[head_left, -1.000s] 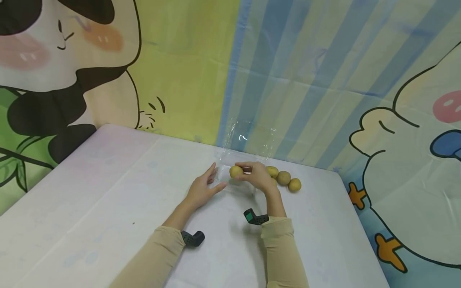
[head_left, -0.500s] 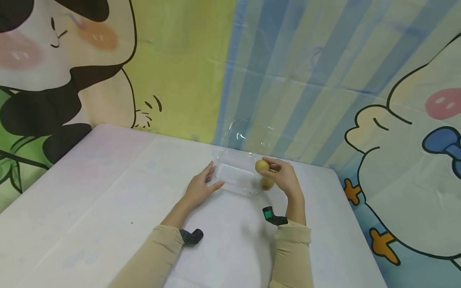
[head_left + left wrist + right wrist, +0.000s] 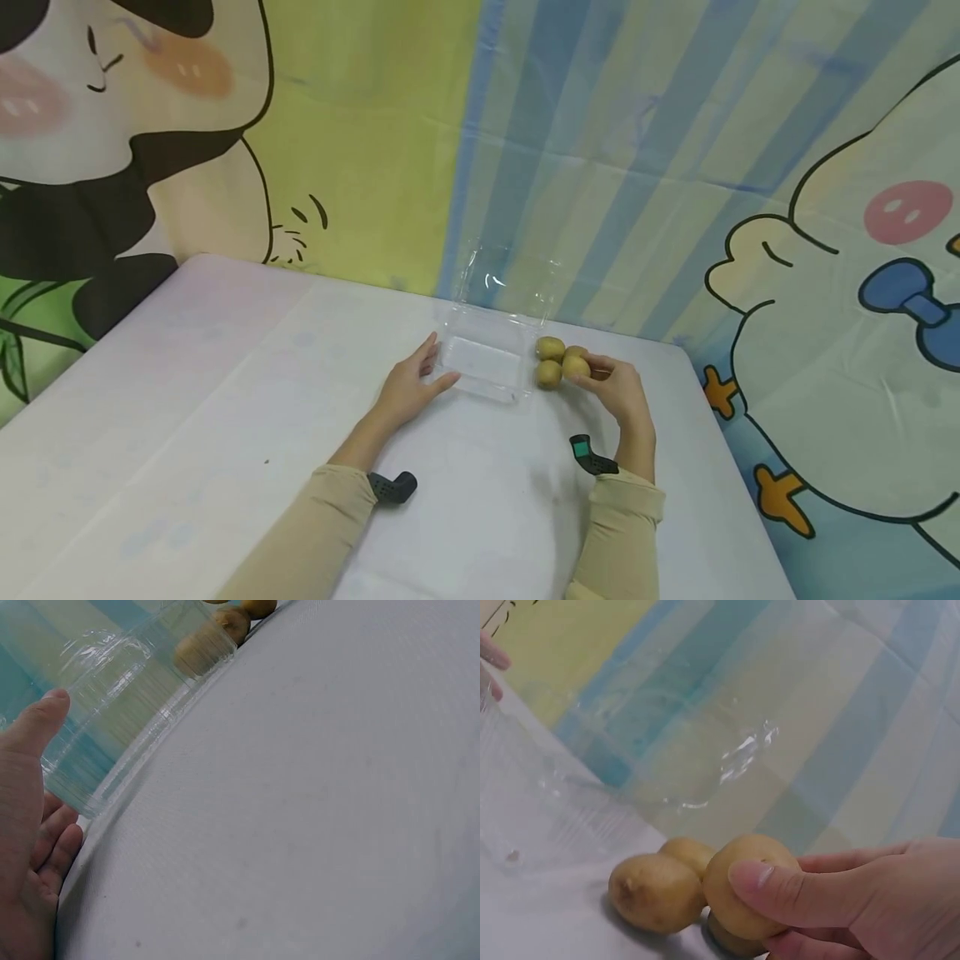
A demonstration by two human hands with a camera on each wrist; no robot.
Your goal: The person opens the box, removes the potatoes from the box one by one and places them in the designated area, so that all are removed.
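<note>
My right hand (image 3: 622, 392) pinches a yellow-brown kiwi (image 3: 746, 881) between thumb and fingers, low over the table's right side. Several other kiwis sit close against it, one (image 3: 656, 892) with a small dark nub at its end. Left of the kiwis a clear plastic box (image 3: 480, 358) lies with nothing in it, its see-through lid (image 3: 510, 283) raised at the back. My left hand (image 3: 408, 383) rests at the box's left end, its thumb stretched along the near side and its fingers by the left wall. Whether every finger touches the box, I cannot tell.
The white-covered table (image 3: 247, 400) stretches left and forward of the box. A printed cloth backdrop (image 3: 585, 167) hangs right behind the table's far edge, close to the lid. On each wrist sits a black camera mount (image 3: 393, 487).
My right hand has carried the kiwi right, from over the box to beside the other kiwis, and lowered it. The left hand stays at the box's left end.
</note>
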